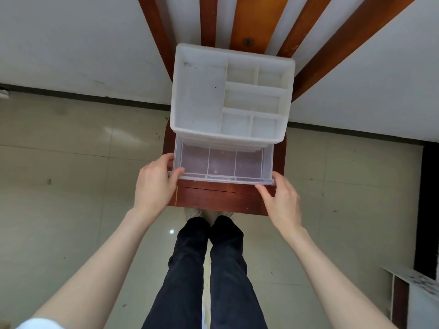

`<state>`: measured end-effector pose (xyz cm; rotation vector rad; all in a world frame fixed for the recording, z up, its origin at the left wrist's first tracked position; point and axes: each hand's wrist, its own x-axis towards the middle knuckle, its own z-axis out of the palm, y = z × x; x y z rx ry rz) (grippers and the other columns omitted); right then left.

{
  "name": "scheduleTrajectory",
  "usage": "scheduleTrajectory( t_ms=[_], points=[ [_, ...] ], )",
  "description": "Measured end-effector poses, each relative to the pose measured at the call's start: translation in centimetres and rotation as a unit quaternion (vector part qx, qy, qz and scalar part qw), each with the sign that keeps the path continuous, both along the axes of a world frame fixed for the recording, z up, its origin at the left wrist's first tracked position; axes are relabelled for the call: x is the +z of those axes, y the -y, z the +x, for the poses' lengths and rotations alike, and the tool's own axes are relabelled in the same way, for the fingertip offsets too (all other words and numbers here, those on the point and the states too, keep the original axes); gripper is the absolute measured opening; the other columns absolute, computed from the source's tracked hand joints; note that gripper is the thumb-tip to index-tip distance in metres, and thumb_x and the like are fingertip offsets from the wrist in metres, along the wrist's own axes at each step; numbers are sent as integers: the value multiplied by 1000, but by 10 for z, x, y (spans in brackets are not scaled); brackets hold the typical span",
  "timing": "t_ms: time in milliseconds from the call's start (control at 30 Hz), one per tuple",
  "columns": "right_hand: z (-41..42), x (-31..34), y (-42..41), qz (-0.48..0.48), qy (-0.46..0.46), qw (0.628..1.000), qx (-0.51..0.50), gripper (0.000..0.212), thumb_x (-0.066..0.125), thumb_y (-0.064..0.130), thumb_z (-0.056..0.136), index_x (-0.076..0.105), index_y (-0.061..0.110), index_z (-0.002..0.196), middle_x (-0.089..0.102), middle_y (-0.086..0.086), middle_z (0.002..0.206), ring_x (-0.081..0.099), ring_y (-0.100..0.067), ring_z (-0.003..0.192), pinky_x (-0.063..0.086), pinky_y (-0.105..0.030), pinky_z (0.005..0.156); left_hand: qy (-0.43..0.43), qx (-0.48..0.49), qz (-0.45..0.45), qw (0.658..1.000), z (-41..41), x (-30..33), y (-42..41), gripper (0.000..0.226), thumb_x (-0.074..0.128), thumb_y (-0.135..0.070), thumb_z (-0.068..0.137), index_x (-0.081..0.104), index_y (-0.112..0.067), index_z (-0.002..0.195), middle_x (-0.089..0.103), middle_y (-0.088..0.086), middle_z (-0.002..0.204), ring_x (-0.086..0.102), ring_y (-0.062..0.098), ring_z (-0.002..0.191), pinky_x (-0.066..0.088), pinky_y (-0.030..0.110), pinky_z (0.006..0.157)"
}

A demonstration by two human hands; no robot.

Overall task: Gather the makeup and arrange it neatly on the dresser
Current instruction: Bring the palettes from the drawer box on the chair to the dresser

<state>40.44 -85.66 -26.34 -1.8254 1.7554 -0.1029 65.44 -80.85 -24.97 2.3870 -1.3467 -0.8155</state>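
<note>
A: Where's the makeup?

B: None in view. What shows is the white plastic organiser box with open compartments on top (pixel 228 91), standing on a dark red wooden chair seat (pixel 213 198). Its clear plastic drawer with three divided sections (pixel 222 165) is slid partly out of the organiser's front, toward the person, and looks empty.

A: And the hands?

B: Both are on that drawer's front edge. The left hand (pixel 155 184) wraps its left corner, thumb over the lip and fingers curled around the side. The right hand (pixel 281 200) pinches the right corner, fingertips under the lip, thumb along the top.

A: So which step is this?

B: I'd judge it preparation: the storage is being opened or checked before anything is gathered. Whether the drawer is going out or in, I can't tell.

A: What does the next move ask for?

B: Even pull or push from both corners, so the thin drawer doesn't skew and jam in the organiser. The organiser sits near the seat's front edge, so a hard tug could drag it forward.

A: Anything beyond the organiser?

B: Behind it, wooden chair-back slats (pixel 251 20) against a white wall; below, pale floor tiles (pixel 71 162) and the person's dark trousers (pixel 213 269).
</note>
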Motion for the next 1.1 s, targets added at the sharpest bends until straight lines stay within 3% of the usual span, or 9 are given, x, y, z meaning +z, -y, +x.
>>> scheduleTrajectory(
  t_ms=[200,367,400,467,533,633,767,933,1100],
  points=[
    [17,-10,34,18,64,995,-69,48,64,34,86,53,9,125,58,-7,117,56,-23,105,46,-35,89,-164,265,-9,950,-5,2,26,44,48,-19,94,42,-6,135,55,2,127,52,12,113,36,22,98],
    [29,-17,52,136,167,947,-240,42,68,29,83,54,12,119,62,-2,119,59,-12,104,45,-27,91,-563,500,-33,658,-6,6,38,46,39,-18,98,32,0,139,47,16,136,49,24,123,42,34,99],
    [32,-13,56,180,259,896,-312,28,64,17,86,56,12,112,62,-7,121,59,-14,108,45,-29,96,-595,518,-53,612,-3,8,41,47,37,-20,98,31,1,140,45,17,138,47,25,125,41,36,99],
    [37,-1,64,252,455,716,-465,21,50,-4,91,55,4,109,59,-19,118,54,-24,119,44,-34,102,-638,532,-85,550,1,11,49,51,34,-24,99,28,2,142,41,18,142,44,27,129,36,41,104],
    [33,5,76,259,566,539,-568,25,39,-9,93,48,-4,116,56,-22,117,48,-33,126,41,-38,104,-656,530,-95,529,2,13,57,52,32,-28,99,27,2,142,39,18,143,41,28,131,32,44,107],
    [29,11,83,247,619,451,-593,39,33,-3,96,36,-7,134,46,-24,135,45,-36,128,36,-43,108,-662,523,-88,530,0,12,63,52,30,-32,100,32,0,140,43,17,141,43,28,129,32,46,106],
    [27,7,74,274,607,463,-586,37,37,6,97,40,-4,133,50,-22,134,50,-35,124,40,-44,104,-647,522,-67,552,0,0,54,48,27,-32,100,36,-5,139,50,12,136,45,27,128,34,46,105],
    [33,-11,69,303,510,577,-561,35,37,23,101,48,5,129,52,-14,134,46,-27,129,37,-41,106,-620,519,29,588,-15,-35,52,46,32,-30,101,34,-7,140,42,13,142,39,27,132,34,44,103],
    [32,-12,72,245,486,697,-467,42,37,33,100,44,12,135,46,-7,142,38,-17,134,27,-35,113,-684,506,35,524,-42,-67,71,71,38,-52,93,22,-6,144,34,16,147,28,28,138,26,50,108]
  ],
)
